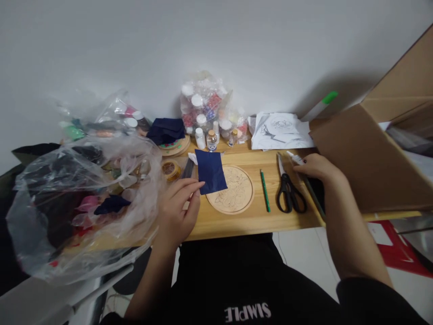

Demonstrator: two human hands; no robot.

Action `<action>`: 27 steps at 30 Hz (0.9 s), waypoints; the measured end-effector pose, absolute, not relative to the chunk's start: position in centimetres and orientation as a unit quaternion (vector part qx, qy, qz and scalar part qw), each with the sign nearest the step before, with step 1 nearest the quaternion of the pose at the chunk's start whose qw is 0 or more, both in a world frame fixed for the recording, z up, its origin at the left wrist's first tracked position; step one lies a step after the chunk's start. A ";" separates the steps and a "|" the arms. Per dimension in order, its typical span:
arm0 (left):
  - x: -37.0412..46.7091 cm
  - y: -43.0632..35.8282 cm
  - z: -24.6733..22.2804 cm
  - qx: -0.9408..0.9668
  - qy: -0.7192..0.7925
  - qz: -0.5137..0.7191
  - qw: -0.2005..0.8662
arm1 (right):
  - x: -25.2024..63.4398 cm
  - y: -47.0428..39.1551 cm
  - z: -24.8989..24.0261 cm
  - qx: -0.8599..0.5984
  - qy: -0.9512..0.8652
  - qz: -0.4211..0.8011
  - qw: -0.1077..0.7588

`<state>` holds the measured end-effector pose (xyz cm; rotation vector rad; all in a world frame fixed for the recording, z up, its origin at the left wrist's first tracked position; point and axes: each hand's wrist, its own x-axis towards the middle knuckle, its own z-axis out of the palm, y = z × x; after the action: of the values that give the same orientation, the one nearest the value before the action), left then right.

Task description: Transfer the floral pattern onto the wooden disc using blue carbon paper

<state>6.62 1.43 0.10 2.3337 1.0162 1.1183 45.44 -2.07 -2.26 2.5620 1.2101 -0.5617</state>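
My left hand (181, 207) pinches a square of dark blue fabric (211, 172) by its lower left corner. The fabric covers the left edge of a round wooden board (237, 189) with a drawn flower pattern. At the right, my right hand (320, 168) is closed around a small white tube (295, 158) with a pointed nozzle. Below that hand lies a dark flat object (316, 196), partly hidden by the forearm. Black-handled scissors (288, 192) and a green pencil (265, 191) lie between the board and my right hand.
A clear plastic bag (142, 180) of craft scraps spreads over the left side. Bagged bottles (203, 99) and folded blue fabric (165, 130) stand along the wall. Printed sheets (281, 131) lie at the back. An open cardboard box (365, 167) blocks the right end.
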 end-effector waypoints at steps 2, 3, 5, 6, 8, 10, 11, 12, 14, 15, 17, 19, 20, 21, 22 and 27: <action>6.3 1.1 0.2 0.826 0.356 0.400 0.176 | 45.3 -2.1 -2.0 0.884 0.411 -0.180 0.131; 6.2 0.9 0.2 0.826 0.355 0.403 0.173 | 45.1 -2.2 -1.8 0.887 0.407 -0.172 0.133; 6.0 0.5 0.3 0.823 0.356 0.408 0.169 | 44.4 -2.3 -1.2 0.894 0.396 -0.156 0.137; 5.9 0.3 0.3 0.822 0.358 0.410 0.168 | 43.9 -2.5 -0.8 0.899 0.389 -0.147 0.139; 5.8 0.0 0.3 0.820 0.360 0.412 0.166 | 42.8 -3.1 -0.2 0.905 0.379 -0.132 0.140; 5.6 -0.3 0.3 0.820 0.363 0.409 0.166 | 41.4 -4.2 0.2 0.903 0.385 -0.134 0.138; 5.4 -0.5 0.3 0.820 0.365 0.409 0.165 | 40.7 -4.9 0.2 0.898 0.393 -0.141 0.137; 5.3 -0.6 0.3 0.819 0.367 0.410 0.163 | 40.0 -5.7 0.2 0.892 0.402 -0.153 0.136; 5.0 -0.9 0.4 0.817 0.369 0.413 0.159 | 38.7 -7.1 -0.2 0.882 0.413 -0.180 0.136; 4.9 -1.1 0.4 0.817 0.369 0.414 0.157 | 38.1 -7.8 -0.5 0.879 0.415 -0.191 0.136; 4.7 -1.4 0.6 0.817 0.369 0.416 0.154 | 37.4 -8.7 -1.1 0.880 0.409 -0.202 0.133; 4.6 -1.7 0.6 0.817 0.364 0.421 0.152 | 36.9 -9.0 -1.4 0.886 0.400 -0.200 0.127; 4.6 -1.8 0.6 0.816 0.361 0.425 0.152 | 36.9 -9.1 -1.5 0.889 0.395 -0.196 0.123; 4.6 -1.9 0.6 0.816 0.357 0.428 0.152 | 36.8 -9.0 -1.5 0.892 0.392 -0.193 0.120; 4.6 -2.0 0.6 0.816 0.355 0.431 0.151 | 36.8 -8.9 -1.5 0.894 0.389 -0.188 0.116; 4.9 -2.1 0.8 0.813 0.351 0.437 0.161 | 36.8 -8.4 -0.9 0.901 0.391 -0.153 0.108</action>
<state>4.90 -2.10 0.77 2.3203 1.0013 1.2479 36.84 -8.41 -0.91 2.6520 1.1515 -0.4490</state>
